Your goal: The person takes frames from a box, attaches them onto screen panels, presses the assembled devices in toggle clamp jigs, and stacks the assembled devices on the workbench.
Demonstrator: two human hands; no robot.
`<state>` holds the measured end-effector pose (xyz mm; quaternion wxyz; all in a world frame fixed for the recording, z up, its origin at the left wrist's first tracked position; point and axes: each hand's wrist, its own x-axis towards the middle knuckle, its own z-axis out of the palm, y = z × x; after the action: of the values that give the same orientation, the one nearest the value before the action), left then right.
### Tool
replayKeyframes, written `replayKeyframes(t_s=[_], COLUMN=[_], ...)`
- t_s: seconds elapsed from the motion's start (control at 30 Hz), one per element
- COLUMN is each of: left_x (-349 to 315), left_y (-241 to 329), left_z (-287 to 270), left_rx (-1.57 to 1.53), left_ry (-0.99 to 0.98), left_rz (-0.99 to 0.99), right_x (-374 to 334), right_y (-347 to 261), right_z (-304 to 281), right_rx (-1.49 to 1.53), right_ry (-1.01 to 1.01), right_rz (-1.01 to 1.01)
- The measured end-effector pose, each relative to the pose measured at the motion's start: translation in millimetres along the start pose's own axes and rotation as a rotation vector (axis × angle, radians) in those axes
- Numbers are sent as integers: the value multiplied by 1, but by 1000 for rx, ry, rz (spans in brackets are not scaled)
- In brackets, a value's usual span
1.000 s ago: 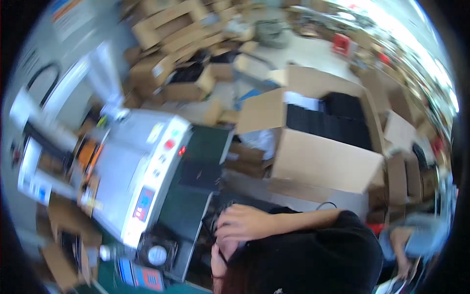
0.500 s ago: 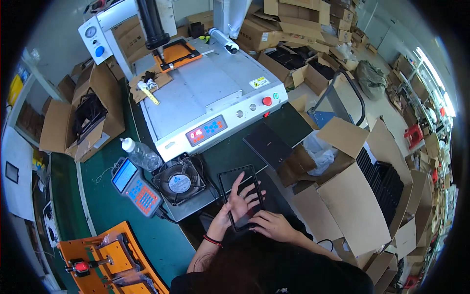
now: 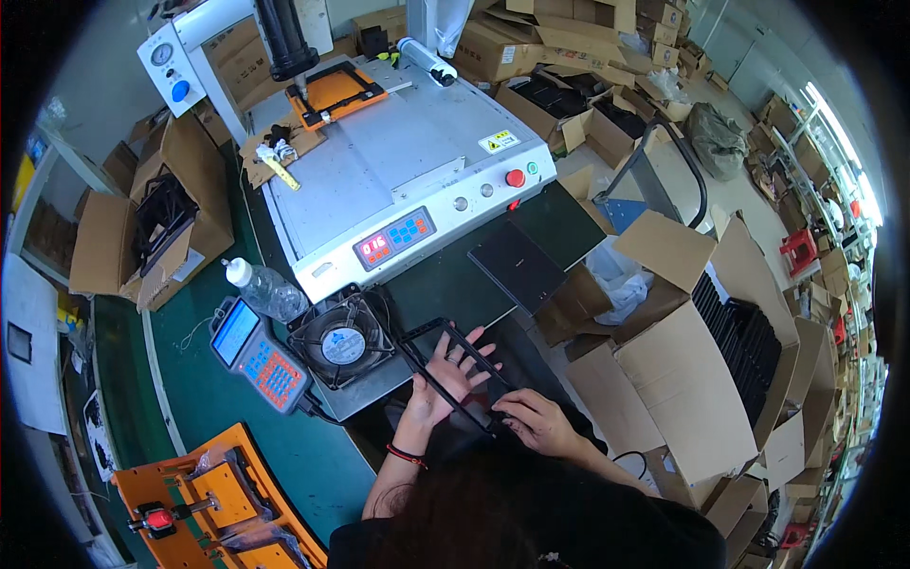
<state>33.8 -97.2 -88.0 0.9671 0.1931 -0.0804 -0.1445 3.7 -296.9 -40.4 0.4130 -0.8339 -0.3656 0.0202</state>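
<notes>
Frame (image 3: 462, 406), slim blk rect w/ rounded corners, pinched by R hand (image 3: 540, 424) fingers; L hand (image 3: 454, 377) fingers splayed.

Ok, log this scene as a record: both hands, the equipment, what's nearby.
Left hand: open, fingers spread, behind the thin black rectangular frame; contact unclear
Right hand: fingers closed at that frame's near end
Equipment: grey-white benchtop machine, red display lit, black cylinder above flat orange fixture
Nearby: square black fan, grey handheld keypad controller, clear plastic bottle
Right side: open brown cardboard box holding black parts
</notes>
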Motion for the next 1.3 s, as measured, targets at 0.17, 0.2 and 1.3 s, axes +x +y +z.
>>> replayKeyframes(t_s=[0.17, 0.2, 1.3], left_x=[4, 4, -8], left_y=[-3, -3, -8], left_z=[1, 2, 20], left_rx=[143, 178, 953], left_ry=[65, 59, 303], left_rz=[22, 20, -126], right_x=[-1, -2, 7], right_y=[4, 5, 48], right_z=[-3, -4, -41], right_rx=[-9, -27, 240], right_ry=[37, 27, 529], right_rz=[24, 10, 55])
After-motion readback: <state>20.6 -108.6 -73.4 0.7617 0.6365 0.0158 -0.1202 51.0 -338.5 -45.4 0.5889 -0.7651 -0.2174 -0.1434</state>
